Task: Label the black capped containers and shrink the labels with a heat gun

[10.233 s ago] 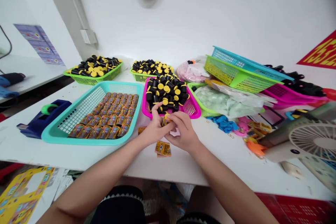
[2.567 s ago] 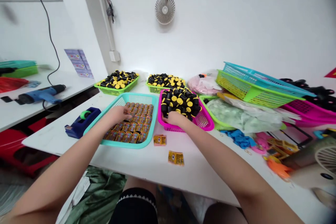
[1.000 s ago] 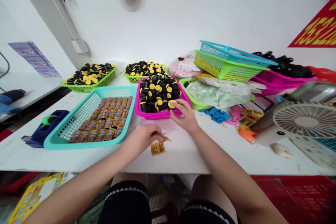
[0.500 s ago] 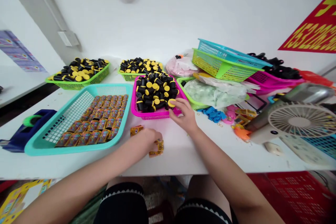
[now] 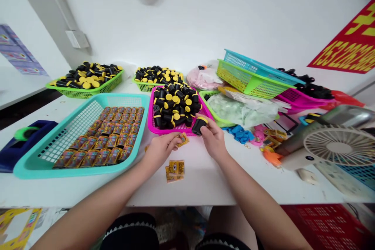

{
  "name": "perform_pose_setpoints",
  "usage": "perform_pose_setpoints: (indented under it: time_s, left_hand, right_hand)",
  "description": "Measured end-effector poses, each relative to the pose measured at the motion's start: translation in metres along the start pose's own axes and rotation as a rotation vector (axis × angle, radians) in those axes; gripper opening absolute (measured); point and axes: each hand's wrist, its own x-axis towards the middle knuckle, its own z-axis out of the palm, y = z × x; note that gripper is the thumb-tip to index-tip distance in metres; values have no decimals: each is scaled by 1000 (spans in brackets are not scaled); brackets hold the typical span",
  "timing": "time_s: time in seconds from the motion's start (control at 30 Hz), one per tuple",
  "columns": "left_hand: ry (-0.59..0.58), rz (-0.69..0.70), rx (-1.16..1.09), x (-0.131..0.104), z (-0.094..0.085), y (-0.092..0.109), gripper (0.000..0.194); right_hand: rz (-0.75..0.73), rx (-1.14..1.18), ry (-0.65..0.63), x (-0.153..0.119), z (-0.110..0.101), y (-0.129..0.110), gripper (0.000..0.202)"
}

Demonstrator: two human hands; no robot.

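My left hand (image 5: pixel 164 146) pinches a small orange printed label (image 5: pixel 183 139) over the middle of the table. My right hand (image 5: pixel 213 137) holds a black canister with a yellow cap (image 5: pixel 199 125), tilted, at the front right corner of the pink basket (image 5: pixel 150 120). That basket is heaped with similar black and yellow canisters (image 5: pixel 175 103). Below my hands, a few overlapping orange labels (image 5: pixel 175 170) lie on the white table (image 5: pixel 202 187). To the left, a turquoise basket (image 5: pixel 79 173) holds rows of canisters wrapped in orange printed labels (image 5: pixel 113 140).
Two green baskets (image 5: pixel 88 93) of canisters stand at the back. A navy tape dispenser (image 5: pixel 35 133) sits far left. On the right are stacked baskets (image 5: pixel 252 80), plastic bags (image 5: pixel 234 107), blue and pink pieces, and a fan (image 5: pixel 338 146).
My left hand has risen from the table labels with one label. My right hand has lifted a canister from the pink basket's front edge towards me. The view has shifted slightly.
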Motion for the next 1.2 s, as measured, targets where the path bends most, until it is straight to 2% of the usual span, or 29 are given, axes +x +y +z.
perform_pose_setpoints:
  time_s: [0.13,0.23,0.33,0.53,0.63,0.73,0.8,0.87,0.97,1.03,1.1,1.2]
  left_hand:
    - [21,44,-92,-2,1,-1,38]
    - [102,76,-166,-5,3,-1,41]
    - [180,108,-213,-7,4,-3,39]
    - [233,247,-49,-5,1,-5,34]
    - [251,356,21,-3,0,-5,32]
    - [265,398,60,-3,1,-5,31]
    - [277,379,63,-3,2,-3,30]
    - [290,310,42,-3,4,-1,32]
    - [289,172,-51,-3,5,2,53]
    - [264,130,-122,-2,6,4,71]
    - [235,127,-159,-1,6,3,79]
    - [222,168,-115,-1,7,0,77]
  right_hand:
    - [62,-40,-74,-5,6,-10,45]
    - [49,-93,-85,-5,10,-16,42]
    - [27,-144,-89,-4,12,-18,48]
    - [12,-193,-108,-1,11,-17,47]
    - [80,-158,-165,0,9,-18,49]
    - [132,-152,-232,0,7,-18,50]
    - [49,-205,-227,1,6,-17,47]
    - [-89,-284,-224,1,5,-16,36]
    - [-271,-340,-274,0,5,-15,32]
    - [-308,-314,-287,-2,7,-15,32]
    - [-218,-224,-256,-3,10,-14,29]
    - [64,-12,-231,-3,13,-12,27]
